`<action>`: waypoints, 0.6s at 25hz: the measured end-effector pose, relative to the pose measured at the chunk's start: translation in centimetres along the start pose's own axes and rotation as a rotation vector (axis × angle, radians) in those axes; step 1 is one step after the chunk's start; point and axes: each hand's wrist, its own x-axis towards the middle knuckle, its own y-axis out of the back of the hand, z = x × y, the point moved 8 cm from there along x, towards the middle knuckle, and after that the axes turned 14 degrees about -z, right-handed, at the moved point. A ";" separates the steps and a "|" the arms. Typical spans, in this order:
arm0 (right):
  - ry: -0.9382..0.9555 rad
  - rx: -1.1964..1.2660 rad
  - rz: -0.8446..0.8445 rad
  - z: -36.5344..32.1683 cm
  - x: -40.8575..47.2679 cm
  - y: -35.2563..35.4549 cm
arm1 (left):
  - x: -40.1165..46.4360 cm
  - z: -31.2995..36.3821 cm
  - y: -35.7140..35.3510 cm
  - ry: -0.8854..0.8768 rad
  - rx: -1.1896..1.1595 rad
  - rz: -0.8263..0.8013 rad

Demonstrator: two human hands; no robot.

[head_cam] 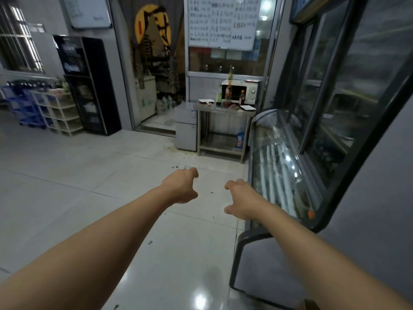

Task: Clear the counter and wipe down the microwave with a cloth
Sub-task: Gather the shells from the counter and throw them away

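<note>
Both arms reach forward over the tiled floor — left hand (pixel 182 186) and right hand (pixel 242 201) loosely curled, holding nothing — well apart from the microwave (pixel 242 91) on the far tabletop (pixel 223 107).

A steel counter (pixel 223 107) is standing on the tiled floor (pixel 89 175) against the far wall. A white microwave (pixel 245 91) is sitting on its top toward the right. Two bottles with reddish contents (pixel 228 95) (pixel 242 97) are standing in front of the microwave, and a green bottle (pixel 218 97) is just to their left. White sheets of paper are lying at the left (pixel 206 100) and right (pixel 247 107) ends. A blue bottle (pixel 239 139) is resting on the lower shelf.
</note>
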 end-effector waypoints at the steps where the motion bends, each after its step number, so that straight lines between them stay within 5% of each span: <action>1: -0.003 -0.015 0.005 -0.9 1.1 0.7 | 0.5 -1.2 0.8 0.001 0.017 0.005; 15: -0.118 -0.002 0.031 -10.5 18.0 9.3 | 14.0 -15.0 11.9 -0.090 0.144 -0.064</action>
